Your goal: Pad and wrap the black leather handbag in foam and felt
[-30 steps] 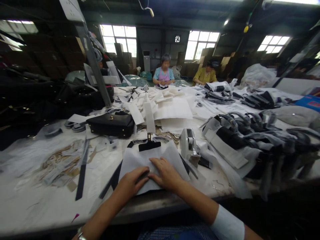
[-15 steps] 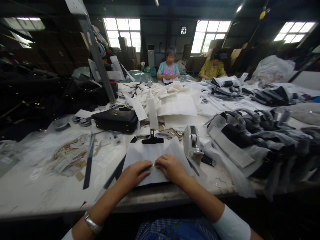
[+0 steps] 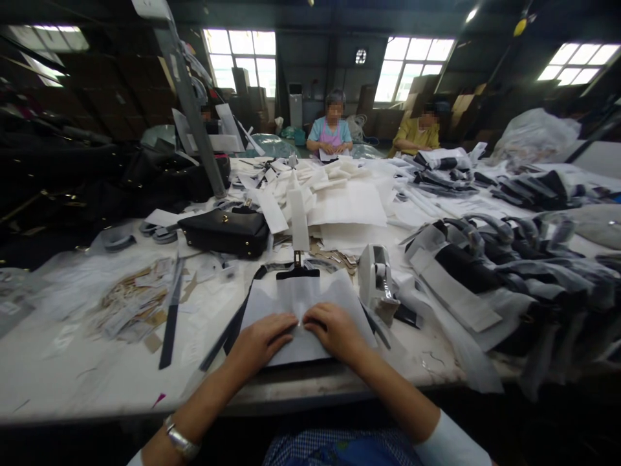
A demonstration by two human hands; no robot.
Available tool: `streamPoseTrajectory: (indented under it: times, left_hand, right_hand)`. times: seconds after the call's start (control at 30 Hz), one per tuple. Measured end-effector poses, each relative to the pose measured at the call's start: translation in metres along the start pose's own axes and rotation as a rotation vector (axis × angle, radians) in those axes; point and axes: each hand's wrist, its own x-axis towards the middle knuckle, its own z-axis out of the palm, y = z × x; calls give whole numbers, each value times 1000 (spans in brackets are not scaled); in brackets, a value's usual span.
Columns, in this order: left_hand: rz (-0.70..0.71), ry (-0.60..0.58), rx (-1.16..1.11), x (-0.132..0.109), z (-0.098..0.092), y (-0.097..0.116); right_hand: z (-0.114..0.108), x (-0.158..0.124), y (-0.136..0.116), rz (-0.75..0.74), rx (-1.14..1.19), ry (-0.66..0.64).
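Observation:
A black handbag lies flat at the table's near edge, with a white wrapping sheet spread over most of it. My left hand rests palm down on the sheet, fingers stretched out and thumb apart. Across from it, my right hand has bent fingers drawn together, their tips on the sheet near its middle. A small bright spot shows between the two hands; I cannot make out what it is. Above the bag's top edge, a metal clasp joins a strap wrapped in white.
A tape dispenser stands right of the bag. Wrapped black bags crowd the right side. Left are another black handbag, a pile of tags and a black strip. White sheets heap behind; co-workers sit across.
Both hands stay at nearly the same place on the sheet, with only slight finger movement. The whole view has shifted a little.

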Motion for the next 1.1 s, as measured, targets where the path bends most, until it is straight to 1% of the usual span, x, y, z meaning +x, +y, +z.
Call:
streamPoseTrajectory:
  times: [0.07, 0.13, 0.2, 0.37, 0.53, 0.63, 0.7, 0.77, 0.93, 1.0, 1.1]
  left_hand:
    - [20, 29, 39, -5, 5, 0]
    - [31, 51, 78, -7, 9, 0]
    - [39, 62, 116, -9, 11, 0]
    - [62, 33, 179, -8, 10, 7]
    - [70, -18, 215, -3, 5, 14]
    - [66, -26, 225, -3, 6, 15]
    - [51, -12, 226, -4, 8, 15]
    - [33, 6, 222, -7, 9, 14]
    - [11, 41, 200, -9, 12, 13]
    - [10, 55, 190, -9, 12, 12]
    - [11, 71, 177, -10, 14, 11]
  right_hand:
    - [5, -5, 2, -49, 0, 45]
    - [9, -7, 5, -130, -12, 76]
    - [13, -8, 9, -198, -51, 75]
    - [13, -7, 10, -250, -266, -55]
    - [13, -3, -6, -267, -494, -224]
    - [19, 2, -15, -280, -566, -280]
    - [21, 5, -18, -305, -557, -304]
    - [18, 7, -17, -336, -540, -335]
    - [-7, 7, -2, -379, -462, -375]
    - [-14, 0, 4, -362, -373, -346]
    - [-17, -12, 10, -338, -214, -266]
